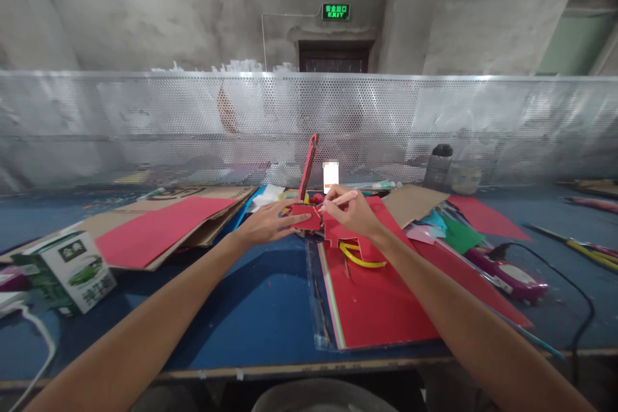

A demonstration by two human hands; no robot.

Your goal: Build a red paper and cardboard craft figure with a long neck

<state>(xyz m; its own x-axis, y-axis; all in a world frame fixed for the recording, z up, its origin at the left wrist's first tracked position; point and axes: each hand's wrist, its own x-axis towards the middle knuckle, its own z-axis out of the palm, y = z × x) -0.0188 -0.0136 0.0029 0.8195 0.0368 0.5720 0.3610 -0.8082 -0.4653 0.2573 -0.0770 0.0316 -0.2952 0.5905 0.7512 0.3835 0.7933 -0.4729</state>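
Note:
Near the back middle of the table, my left hand (270,222) steadies a small red cardboard piece (309,217), its thumb along the front face. My right hand (355,211) is closed around a pale pen-like stick (346,198), and the tip points at that piece. A tall narrow red strip with brown cardboard edges (308,167) stands upright just behind. Below my right hand lies another red cut-out (337,230), partly covered by the hand. A yellow loop (364,263) rests under it on a stack of red paper (386,309).
On the left are a milk carton (80,273) and cardboard sheets topped with red paper (164,228). A lit phone (331,175) leans near a perforated metal screen (193,122). At right are a dark bottle (438,167), coloured scraps (458,235) and a purple corded device (509,277).

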